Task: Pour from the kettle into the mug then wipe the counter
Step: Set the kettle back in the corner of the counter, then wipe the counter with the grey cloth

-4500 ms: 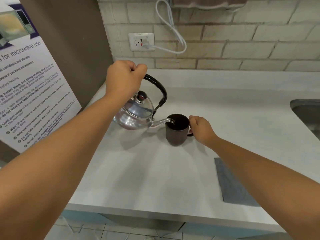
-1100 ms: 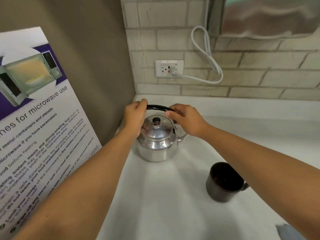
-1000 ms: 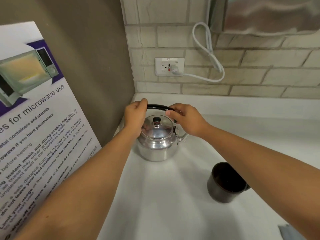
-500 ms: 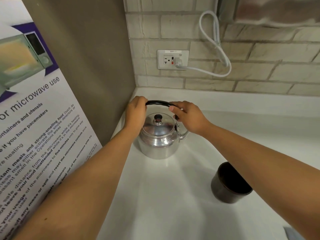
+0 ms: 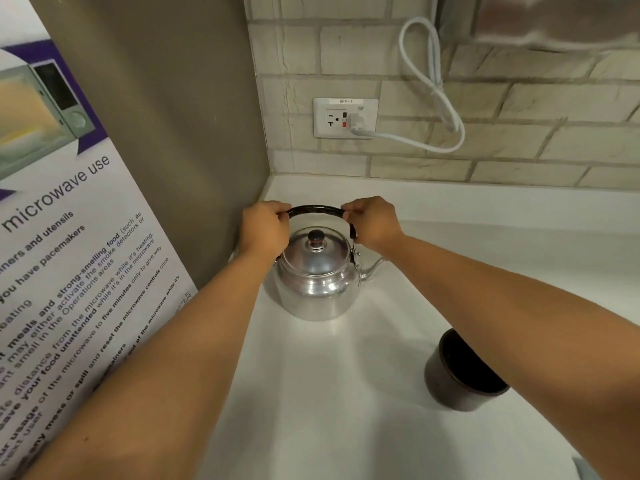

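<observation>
A shiny steel kettle with a black handle stands upright on the white counter, close to the left wall in the back corner. Its spout points right. My left hand grips the left end of the handle and my right hand grips the right end. A dark brown mug stands on the counter to the right and nearer to me, partly hidden under my right forearm. A corner of the grey cloth shows at the bottom right edge.
A brown side wall with a microwave-use poster borders the counter on the left. Behind is a brick wall with an outlet and a white looped cord. A metal fixture hangs at the top right.
Since the pour 4.5 s ago, the kettle has come to rest in the back left corner, away from the mug. In the last second both hands stay on its handle; only the view shifts slightly.
</observation>
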A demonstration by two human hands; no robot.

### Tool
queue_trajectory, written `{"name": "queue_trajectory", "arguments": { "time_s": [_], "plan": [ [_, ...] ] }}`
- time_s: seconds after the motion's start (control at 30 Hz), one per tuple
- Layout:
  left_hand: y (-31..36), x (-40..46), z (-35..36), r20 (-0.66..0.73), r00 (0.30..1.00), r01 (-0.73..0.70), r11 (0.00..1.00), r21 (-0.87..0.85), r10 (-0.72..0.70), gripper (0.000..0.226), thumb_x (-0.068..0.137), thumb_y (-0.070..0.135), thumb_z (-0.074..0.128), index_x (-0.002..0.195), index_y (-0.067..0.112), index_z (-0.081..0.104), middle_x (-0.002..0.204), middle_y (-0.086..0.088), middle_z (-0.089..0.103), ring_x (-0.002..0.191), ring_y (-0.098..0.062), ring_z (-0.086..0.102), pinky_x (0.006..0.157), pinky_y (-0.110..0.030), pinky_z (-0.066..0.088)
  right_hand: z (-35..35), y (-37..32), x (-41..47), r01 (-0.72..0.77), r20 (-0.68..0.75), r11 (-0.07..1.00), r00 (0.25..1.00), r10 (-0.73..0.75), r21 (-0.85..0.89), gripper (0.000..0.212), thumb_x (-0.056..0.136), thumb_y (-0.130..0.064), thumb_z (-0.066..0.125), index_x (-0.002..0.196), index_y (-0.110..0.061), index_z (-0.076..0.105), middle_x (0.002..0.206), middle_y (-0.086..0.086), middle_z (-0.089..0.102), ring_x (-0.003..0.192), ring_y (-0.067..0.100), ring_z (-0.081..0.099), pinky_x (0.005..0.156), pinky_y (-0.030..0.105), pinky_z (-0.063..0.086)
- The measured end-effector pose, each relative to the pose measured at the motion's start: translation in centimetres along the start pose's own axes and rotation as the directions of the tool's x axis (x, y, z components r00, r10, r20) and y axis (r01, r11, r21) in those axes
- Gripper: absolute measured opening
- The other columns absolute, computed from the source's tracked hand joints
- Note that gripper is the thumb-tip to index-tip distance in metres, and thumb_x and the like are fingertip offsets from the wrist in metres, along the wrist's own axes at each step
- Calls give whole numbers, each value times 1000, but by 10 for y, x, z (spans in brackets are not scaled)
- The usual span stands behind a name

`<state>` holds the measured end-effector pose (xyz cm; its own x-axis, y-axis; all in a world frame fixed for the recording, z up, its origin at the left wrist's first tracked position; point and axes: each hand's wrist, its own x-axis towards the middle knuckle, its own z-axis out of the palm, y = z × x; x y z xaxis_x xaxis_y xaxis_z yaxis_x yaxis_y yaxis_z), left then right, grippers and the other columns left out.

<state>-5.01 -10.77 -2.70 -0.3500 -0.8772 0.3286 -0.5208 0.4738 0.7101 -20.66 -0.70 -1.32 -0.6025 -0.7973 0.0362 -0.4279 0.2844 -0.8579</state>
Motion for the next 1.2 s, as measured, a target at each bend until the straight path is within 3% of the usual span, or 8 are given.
{"name": "queue_trajectory", "arguments": {
  "time_s": [0.1, 0.33, 0.5, 0.63, 0.87, 1.0, 1.13, 1.2],
  "plan": [
    [-1, 12, 1, 96, 994, 51, 995, 87, -59, 24, 87, 5, 56, 104, 8, 72, 108, -10, 72, 98, -25, 66, 79, -18, 43, 2, 4, 7, -24, 23, 998, 999, 25, -60, 24, 89, -8, 59, 109, -3, 71, 102, 15, 71, 61, 14, 56, 70, 20, 54],
    [-5, 19, 2, 191, 977, 59, 986, 159, -89, 21, 83, 4, 57, 93, 7, 75, 101, -8, 74, 85, -18, 64, 67, -20, 42, 5, 8, 10, -44, 22, 993, 999, 46, -109, 21, 87, -10, 61, 102, -5, 74, 108, 10, 73, 81, 14, 61, 56, 8, 41],
    [3, 16, -5, 253, 960, 60, 973, 224, -117, 17, 87, 7, 53, 80, 6, 68, 84, -10, 62, 76, -25, 53, 71, -28, 46, -3, 2, 1, -48, 80, 975, 995, 66, -216, 30, 94, -15, 49, 111, 0, 69, 120, 15, 67, 110, 26, 61, 81, 23, 43],
    [26, 3, -15, 179, 981, 42, 979, 197, -78, 29, 92, 18, 52, 114, 3, 64, 121, -14, 64, 111, -30, 58, 89, -29, 43, -23, -10, -22, -12, 97, 980, 995, 32, -201, 38, 95, -19, 46, 130, -8, 57, 143, 8, 51, 131, 23, 46, 98, 17, 33],
    [76, -86, -33, -14, 973, -229, 972, 42, 230, 32, 90, 22, 56, 120, 11, 61, 122, -9, 62, 113, -23, 55, 88, -16, 34, -88, -22, -115, 215, -52, 973, 974, -220, -89, 26, 92, -27, 54, 114, -19, 67, 117, -4, 66, 95, 8, 57, 82, 18, 43],
    [73, -182, -21, 25, 942, -335, 942, -4, 335, 29, 89, 20, 58, 117, 12, 61, 117, -10, 63, 109, -27, 55, 88, -24, 37, -139, 10, -193, 329, -217, 930, 908, -359, -164, 24, 91, -33, 51, 107, -27, 68, 106, -15, 62, 97, 3, 57, 74, 3, 39],
    [39, -276, -2, 235, 951, -231, 967, 110, 201, 42, 93, 29, 55, 129, 9, 54, 132, -11, 57, 121, -28, 51, 104, -30, 34, -185, 102, -280, 77, -438, 946, 872, -218, -316, 28, 90, -20, 45, 111, -22, 64, 112, -1, 66, 104, 26, 59, 86, 33, 47],
    [18, -309, 0, 322, 940, -186, 959, 214, 111, 51, 96, 35, 47, 138, 7, 44, 143, -13, 47, 132, -28, 42, 112, -34, 26, -193, 155, -324, -144, -363, 893, 932, -23, -426, 34, 93, -19, 44, 124, -16, 57, 126, 13, 62, 112, 37, 56, 92, 44, 45]
  ]
}}
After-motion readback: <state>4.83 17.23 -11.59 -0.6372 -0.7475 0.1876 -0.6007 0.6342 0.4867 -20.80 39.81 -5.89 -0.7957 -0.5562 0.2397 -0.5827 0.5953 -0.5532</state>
